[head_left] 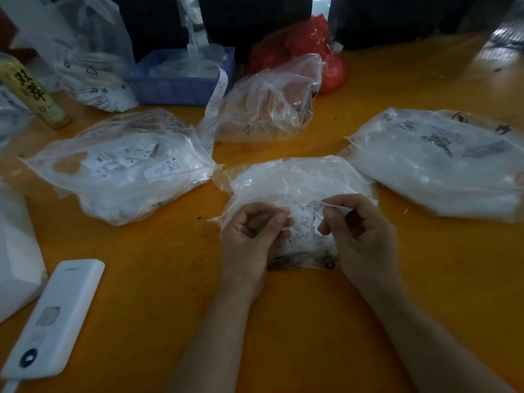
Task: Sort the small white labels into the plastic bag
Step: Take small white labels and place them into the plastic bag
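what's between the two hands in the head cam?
Head view: printed white labels, pinched from either side by the left hand and right hand, over the clear plastic bag lying on the orange table.

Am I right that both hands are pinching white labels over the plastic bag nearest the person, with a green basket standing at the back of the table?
Not quite: the head view shows a blue basket, not green. Both the left hand and right hand do pinch white labels over the nearest plastic bag.
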